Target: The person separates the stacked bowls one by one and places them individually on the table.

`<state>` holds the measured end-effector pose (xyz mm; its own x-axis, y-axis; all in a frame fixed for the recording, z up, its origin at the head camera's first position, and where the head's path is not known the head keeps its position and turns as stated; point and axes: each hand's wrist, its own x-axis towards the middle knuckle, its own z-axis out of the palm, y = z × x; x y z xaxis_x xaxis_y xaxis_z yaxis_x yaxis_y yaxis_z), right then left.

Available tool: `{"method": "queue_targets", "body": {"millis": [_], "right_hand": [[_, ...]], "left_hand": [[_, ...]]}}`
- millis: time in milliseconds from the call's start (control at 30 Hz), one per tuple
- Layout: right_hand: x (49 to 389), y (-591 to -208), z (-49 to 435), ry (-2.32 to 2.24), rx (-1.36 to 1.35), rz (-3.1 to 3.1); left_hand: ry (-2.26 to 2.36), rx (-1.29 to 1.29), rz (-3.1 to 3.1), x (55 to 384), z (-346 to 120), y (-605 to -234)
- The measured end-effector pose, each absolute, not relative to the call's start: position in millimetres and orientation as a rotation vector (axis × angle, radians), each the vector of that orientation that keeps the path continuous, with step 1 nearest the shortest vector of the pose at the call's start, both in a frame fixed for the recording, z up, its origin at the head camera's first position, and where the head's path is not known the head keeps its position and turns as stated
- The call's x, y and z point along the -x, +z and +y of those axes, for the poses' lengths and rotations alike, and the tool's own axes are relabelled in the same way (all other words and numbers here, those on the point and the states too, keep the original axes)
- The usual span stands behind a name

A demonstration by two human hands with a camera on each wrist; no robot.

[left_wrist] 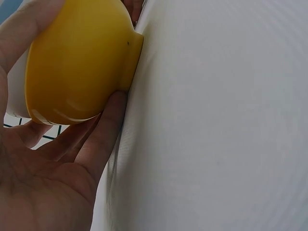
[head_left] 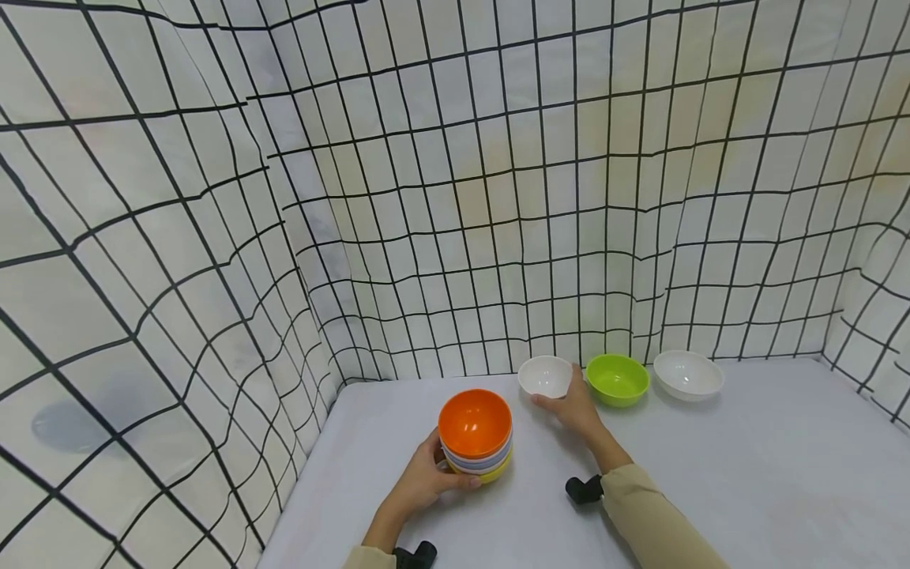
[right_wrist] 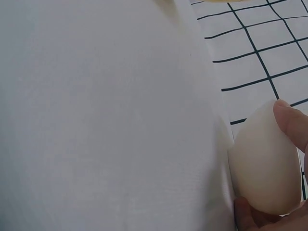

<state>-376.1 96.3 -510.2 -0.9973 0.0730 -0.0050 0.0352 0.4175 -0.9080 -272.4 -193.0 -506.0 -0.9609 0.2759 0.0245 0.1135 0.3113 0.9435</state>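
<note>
A stack of nested bowls stands on the table, with an orange bowl on top, pale ones in the middle and a yellow bowl at the bottom. My left hand grips this stack from the left, thumb on the near side and fingers behind. In the left wrist view the thumb and fingers curve around the yellow bowl, one finger low by its foot. Farther back, my right hand holds a small white bowl by its right side, thumb in front. The right wrist view shows fingers and thumb on opposite sides of it.
To the right of my right hand, a green bowl and a wider white bowl sit along the back of the white table. Behind and to the left rises a white cloth wall with a black grid.
</note>
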Motion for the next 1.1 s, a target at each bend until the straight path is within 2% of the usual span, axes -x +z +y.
{"method": "queue_targets", "body": {"millis": [1100], "right_hand": [[372.6, -508.0, 91.9, 1.654, 0.171, -2.584]], "left_hand": [[1.737, -0.408, 2.418, 273.3, -195.1, -510.1]]}}
